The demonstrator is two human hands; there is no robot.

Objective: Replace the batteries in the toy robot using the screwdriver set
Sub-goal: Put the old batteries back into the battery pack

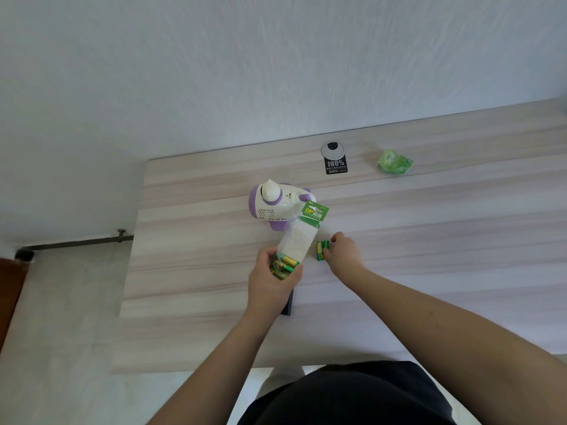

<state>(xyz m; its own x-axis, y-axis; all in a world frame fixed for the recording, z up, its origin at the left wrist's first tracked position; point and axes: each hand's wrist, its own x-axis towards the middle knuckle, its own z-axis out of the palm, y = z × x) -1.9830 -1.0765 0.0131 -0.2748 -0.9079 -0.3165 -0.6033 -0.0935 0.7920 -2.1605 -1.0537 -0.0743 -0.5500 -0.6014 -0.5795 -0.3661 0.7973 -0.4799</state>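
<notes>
Tabletop (429,228): pale wood grain, grey-beige streaks running lengthwise. Toy robot (277,205): white body, purple trim, dotted speaker grille. Battery pack (299,240): clear plastic, green header card with white lettering; batteries inside green and gold. Loose batteries (321,250): green with gold bands. Crumpled wrapper (394,161): bright green. Grommet (332,148): silver, black centre. Tag (336,166): black, white "100%". Flat dark object (288,305) under left wrist: black. Wall: white, faint diagonal texture.
</notes>
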